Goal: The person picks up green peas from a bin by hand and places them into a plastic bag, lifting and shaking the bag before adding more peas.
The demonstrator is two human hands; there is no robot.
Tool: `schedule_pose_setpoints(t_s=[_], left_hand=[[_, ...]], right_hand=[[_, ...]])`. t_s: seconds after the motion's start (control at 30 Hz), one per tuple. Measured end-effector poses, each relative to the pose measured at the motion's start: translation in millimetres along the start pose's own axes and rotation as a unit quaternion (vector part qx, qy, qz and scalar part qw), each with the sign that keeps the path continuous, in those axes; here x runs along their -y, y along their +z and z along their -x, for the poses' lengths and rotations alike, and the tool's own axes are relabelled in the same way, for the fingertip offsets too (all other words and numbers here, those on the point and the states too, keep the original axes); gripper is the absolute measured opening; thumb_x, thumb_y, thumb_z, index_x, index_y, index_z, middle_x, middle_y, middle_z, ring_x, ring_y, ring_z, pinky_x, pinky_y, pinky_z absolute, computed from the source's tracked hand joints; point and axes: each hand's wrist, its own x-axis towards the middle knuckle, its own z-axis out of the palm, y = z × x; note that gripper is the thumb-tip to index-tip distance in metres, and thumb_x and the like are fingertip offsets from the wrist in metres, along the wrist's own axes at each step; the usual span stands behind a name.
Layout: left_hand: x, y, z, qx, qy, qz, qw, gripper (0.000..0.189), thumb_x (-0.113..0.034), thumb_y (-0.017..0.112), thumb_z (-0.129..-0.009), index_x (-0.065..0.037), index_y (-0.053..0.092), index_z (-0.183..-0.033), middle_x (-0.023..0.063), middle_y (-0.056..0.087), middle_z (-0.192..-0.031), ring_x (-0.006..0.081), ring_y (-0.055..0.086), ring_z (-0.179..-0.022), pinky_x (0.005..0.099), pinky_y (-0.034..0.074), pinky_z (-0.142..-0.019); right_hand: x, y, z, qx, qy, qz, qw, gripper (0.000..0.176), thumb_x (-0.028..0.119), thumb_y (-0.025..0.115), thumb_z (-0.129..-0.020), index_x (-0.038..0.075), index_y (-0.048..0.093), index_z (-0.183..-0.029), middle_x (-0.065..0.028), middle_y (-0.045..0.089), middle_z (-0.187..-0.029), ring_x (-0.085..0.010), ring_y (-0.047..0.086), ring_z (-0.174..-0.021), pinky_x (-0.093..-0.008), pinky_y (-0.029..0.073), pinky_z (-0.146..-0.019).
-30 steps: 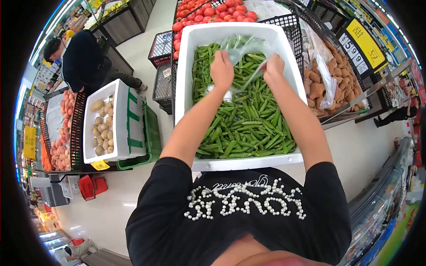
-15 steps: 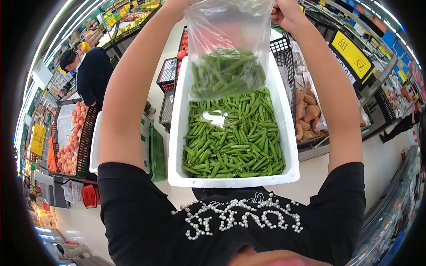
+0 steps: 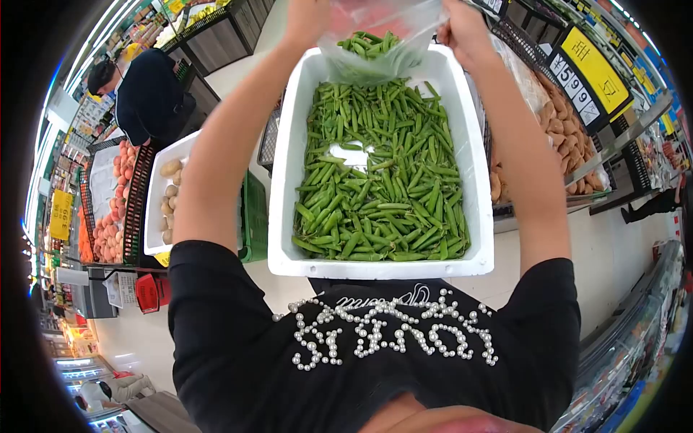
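Observation:
My right hand point(image 3: 463, 32) is closed on the upper right side of a clear plastic bag point(image 3: 415, 54). My left hand point(image 3: 306, 22), blurred and partly cut off by the top edge, grips the bag's left side. Inside the bag lies a heap of green pea pods point(image 3: 369, 45). Its bottom hangs at the far end of a white foam box point(image 3: 379, 270), above a layer of loose pea pods point(image 3: 390, 195). Part of the box's white floor shows through a gap among the pods.
A bin of brown produce point(image 3: 559, 133) with a yellow price sign point(image 3: 593, 61) stands on the right. On the left are a box of potatoes point(image 3: 170, 191), a green crate point(image 3: 254, 216) and a crate of peaches point(image 3: 121, 191). A person point(image 3: 153, 94) stands beyond them.
The bag has moved slightly away and tilted, and its contents now sit near the box's far rim. Both hands remain at the bag's sides. The view has shifted, showing more pods and the potatoes.

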Motion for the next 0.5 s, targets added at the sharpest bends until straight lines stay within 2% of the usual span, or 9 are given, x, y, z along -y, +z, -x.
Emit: schedule_pose_setpoints(t_s=[0.03,0.1,0.13,0.23,0.27,0.37,0.43,0.47,0.5], left_hand=[[-4.6,5.9,21.0,0.006,-0.059,0.043,0.997,0.024,-0.024,0.051,-0.099,-0.001,0.057,-0.097,0.0186,0.062,-0.081,0.0336,0.061,-0.077,0.0405,0.048,-0.07],[-26.3,13.1,59.2,0.016,-0.175,0.123,0.977,0.026,-0.024,0.051,-0.097,0.0,0.056,-0.091,0.0219,0.06,-0.076,0.0371,0.06,-0.073,0.0419,0.046,-0.068],[-29.8,14.9,68.7,0.017,-0.22,0.117,0.968,0.022,-0.022,0.054,-0.096,-0.001,0.057,-0.093,0.0172,0.058,-0.071,0.0273,0.056,-0.064,0.0355,0.045,-0.064],[-41.6,17.9,80.2,0.015,-0.241,0.152,0.958,0.022,-0.022,0.053,-0.097,-0.001,0.058,-0.096,0.0142,0.057,-0.069,0.0234,0.051,-0.06,0.0324,0.043,-0.061],[-49.6,16.1,81.0,0.018,-0.237,0.17,0.956,0.019,-0.02,0.058,-0.095,-0.002,0.059,-0.096,0.0118,0.059,-0.073,0.0234,0.053,-0.065,0.0323,0.043,-0.061],[-92.1,-9.0,85.8,-0.03,-0.094,0.12,0.988,0.011,-0.014,0.064,-0.09,-0.004,0.062,-0.095,0.0083,0.06,-0.08,0.0232,0.055,-0.07,0.0337,0.045,-0.062],[-124.4,-40.7,108.1,-0.03,0.13,0.023,0.991,0.014,-0.007,0.067,-0.08,-0.008,0.063,-0.093,0.0051,0.059,-0.081,0.0226,0.056,-0.073,0.0362,0.046,-0.063],[-130.1,-38.8,133.9,0.018,0.204,0.111,0.973,0.019,-0.008,0.068,-0.073,-0.009,0.063,-0.091,0.0037,0.057,-0.077,0.0213,0.056,-0.072,0.037,0.045,-0.062],[-144.4,-46.8,160.4,0.212,0.183,0.161,0.946,0.022,-0.013,0.07,-0.07,-0.009,0.063,-0.091,0.0037,0.056,-0.075,0.0207,0.056,-0.072,0.0372,0.044,-0.06]], right_hand=[[-24.3,-8.7,2.1,0.021,-0.018,0.005,1.0,0.029,0.03,0.056,-0.096,0.003,0.055,-0.084,-0.0009,0.047,-0.057,-0.0114,0.045,-0.046,-0.0273,0.034,-0.043],[-55.8,-10.7,28.3,-0.023,-0.002,0.028,0.999,0.034,0.033,0.053,-0.098,0.003,0.055,-0.083,-0.0014,0.046,-0.058,-0.0118,0.044,-0.046,-0.0276,0.032,-0.043],[-69.0,-13.4,37.3,-0.026,0.003,0.034,0.999,0.035,0.033,0.052,-0.099,0.003,0.055,-0.081,-0.001,0.045,-0.057,-0.0118,0.043,-0.045,-0.0277,0.032,-0.043],[-77.4,-19.7,57.5,-0.044,0.013,0.03,0.999,0.037,0.032,0.05,-0.1,0.005,0.053,-0.074,0.0001,0.041,-0.056,-0.0111,0.04,-0.044,-0.0276,0.032,-0.043],[-79.1,-20.8,62.0,-0.05,0.016,0.023,0.998,0.038,0.031,0.049,-0.1,0.006,0.052,-0.072,0.0006,0.041,-0.055,-0.0109,0.04,-0.044,-0.0275,0.031,-0.043],[-94.5,-28.2,70.5,-0.053,-0.005,0.001,0.999,0.04,0.031,0.049,-0.1,0.009,0.048,-0.067,0.001,0.041,-0.055,-0.01,0.039,-0.044,-0.0267,0.031,-0.043],[-99.0,-23.6,79.7,-0.054,-0.024,-0.008,0.998,0.043,0.031,0.048,-0.101,0.01,0.046,-0.064,0.0016,0.04,-0.054,-0.0096,0.039,-0.043,-0.0253,0.031,-0.042],[-103.6,-22.8,81.1,-0.051,-0.04,-0.006,0.998,0.043,0.031,0.048,-0.101,0.01,0.045,-0.064,0.0016,0.04,-0.054,-0.0096,0.039,-0.043,-0.0251,0.031,-0.042],[-108.1,-23.0,81.9,-0.048,-0.054,-0.003,0.997,0.044,0.031,0.047,-0.102,0.01,0.045,-0.063,0.0016,0.04,-0.054,-0.0096,0.039,-0.043,-0.0248,0.032,-0.042]])
